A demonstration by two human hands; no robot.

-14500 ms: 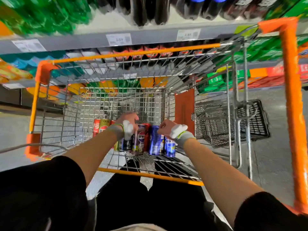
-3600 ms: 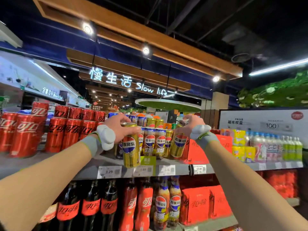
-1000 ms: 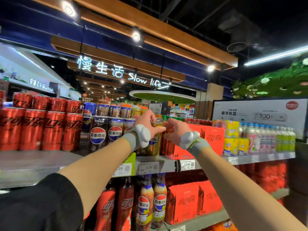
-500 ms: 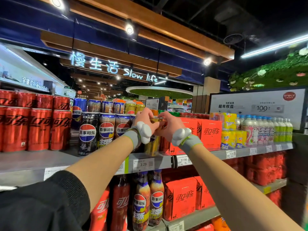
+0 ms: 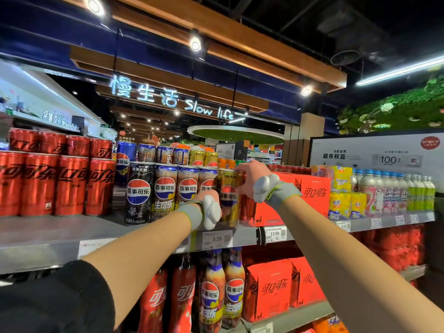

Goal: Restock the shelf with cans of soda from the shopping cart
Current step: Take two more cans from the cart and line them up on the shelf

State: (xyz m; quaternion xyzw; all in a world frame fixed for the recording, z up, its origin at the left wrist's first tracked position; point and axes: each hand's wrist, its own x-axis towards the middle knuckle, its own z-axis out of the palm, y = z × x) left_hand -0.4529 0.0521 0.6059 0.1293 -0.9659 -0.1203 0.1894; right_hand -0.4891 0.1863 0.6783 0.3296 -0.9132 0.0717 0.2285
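1. Right hand (image 5: 251,180) is up at the top of a gold Pepsi can (image 5: 229,198), fingers wrapped over its rim and upper right side. Closed around it.
2. That can stands upright on the shelf (image 5: 60,234), at the front edge, just right of the row of blue-topped Pepsi cans (image 5: 176,191) and touching or nearly touching the last one.
3. Left hand (image 5: 211,200) is lower, against the can's lower left side. It's mostly hidden behind a white wrist-mounted device (image 5: 211,213), so I cannot tell whether the fingers grip the can or just rest on it.
4. Both wrists carry grey bands; the right one has the same white device (image 5: 264,187).
5. Red Coca-Cola cans (image 5: 55,183) are stacked two high at the shelf's left end, well apart from the hands.
6. Red Coca-Cola cartons (image 5: 312,195) sit just right of the gold can, behind the right wrist.
7. Price tag reading 3.29 (image 5: 217,239) sits on the shelf lip directly below the can.
8. Lower shelf holds Coke and Pepsi bottles (image 5: 222,292) plus more red cartons.
9. Shopping cart out of frame.
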